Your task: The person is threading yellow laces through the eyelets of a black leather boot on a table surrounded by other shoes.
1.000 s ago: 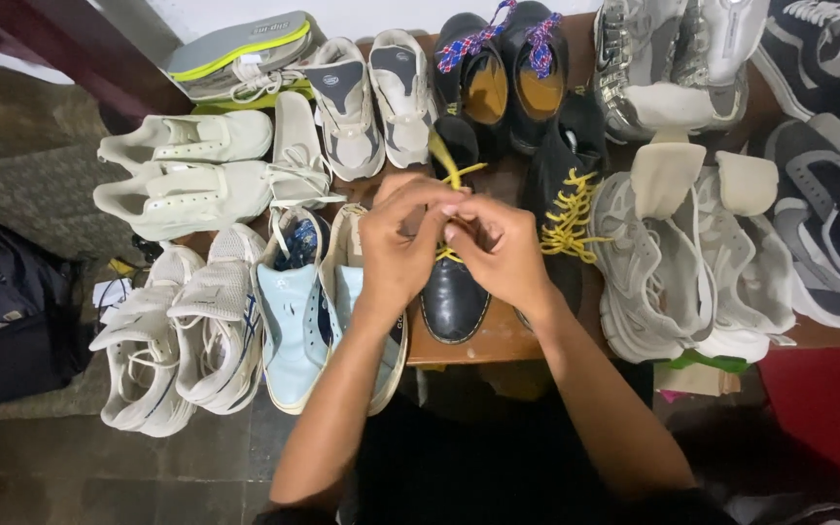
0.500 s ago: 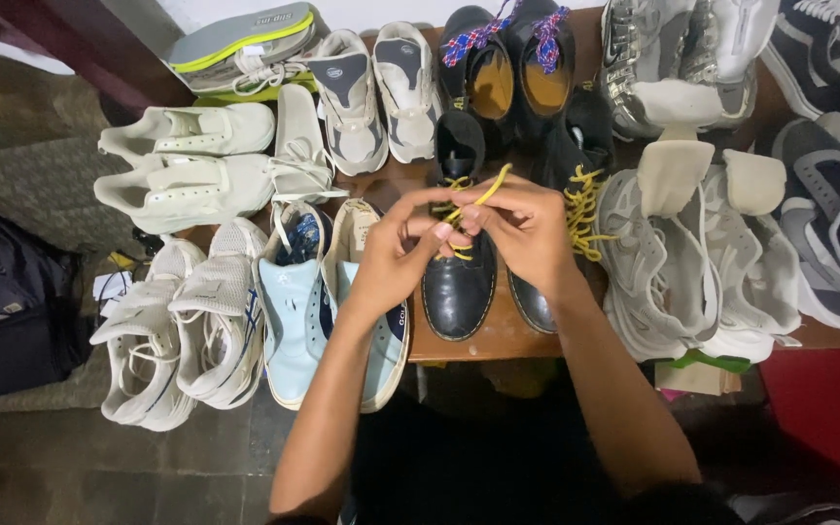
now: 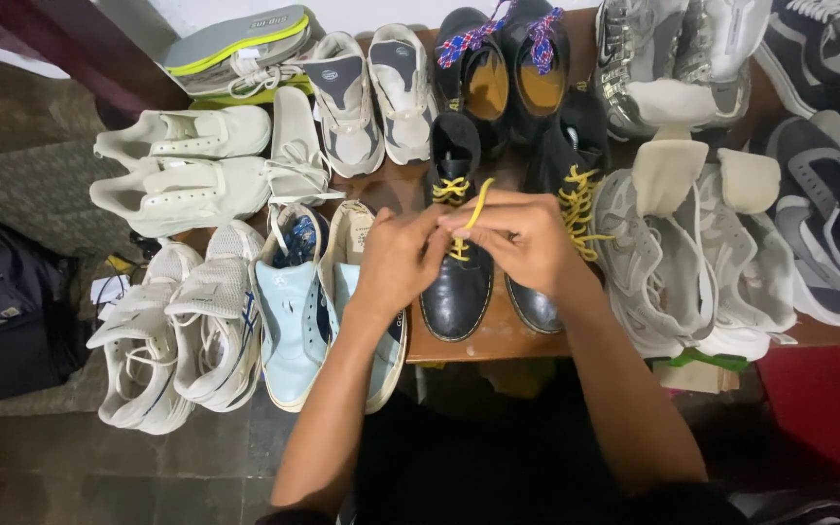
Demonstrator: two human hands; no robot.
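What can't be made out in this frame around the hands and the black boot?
- Head view: the left hand and right hand cover the middle of the black boot, hiding how the yellow lace is threaded there.
- Head view: the second black boot is mostly hidden under the right hand.
- Head view: the dark sneakers are cut off by the right edge.

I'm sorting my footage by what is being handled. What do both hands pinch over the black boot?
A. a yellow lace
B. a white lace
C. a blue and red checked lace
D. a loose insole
A: the left hand and the right hand meet over the black boot, and a yellow lace sticks up from between their fingertips.
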